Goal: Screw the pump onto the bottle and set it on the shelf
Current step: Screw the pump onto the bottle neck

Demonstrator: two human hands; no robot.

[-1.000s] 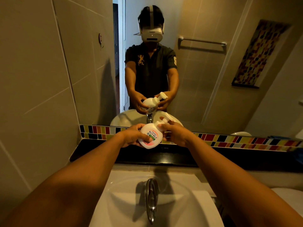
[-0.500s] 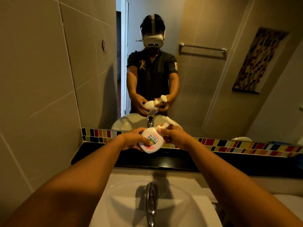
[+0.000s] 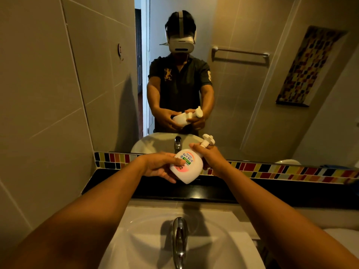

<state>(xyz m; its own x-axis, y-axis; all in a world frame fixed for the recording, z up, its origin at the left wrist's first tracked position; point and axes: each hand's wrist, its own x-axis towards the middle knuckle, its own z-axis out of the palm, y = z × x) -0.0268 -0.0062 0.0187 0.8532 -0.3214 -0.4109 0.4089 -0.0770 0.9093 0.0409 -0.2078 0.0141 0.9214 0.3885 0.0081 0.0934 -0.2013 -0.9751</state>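
A white soap bottle [image 3: 187, 168] with a pink and green label hangs tilted in the air above the black shelf [image 3: 213, 188]. My left hand [image 3: 158, 166] wraps its body from the left. A white pump [image 3: 207, 140] sticks out of the bottle's neck toward the upper right. My right hand [image 3: 210, 157] closes around the neck and the pump's collar. The joint between pump and bottle is hidden by my fingers.
A white sink [image 3: 151, 241] with a chrome tap [image 3: 179, 239] lies below my arms. A strip of coloured tiles [image 3: 281, 172] runs behind the shelf, under a large mirror [image 3: 242, 105] that reflects me and a towel bar. Grey tiled wall [image 3: 38, 113] stands on the left.
The bottle has tilted a bit more, with the pump head higher and further right. My right hand has shifted round the neck. The view has dipped slightly.
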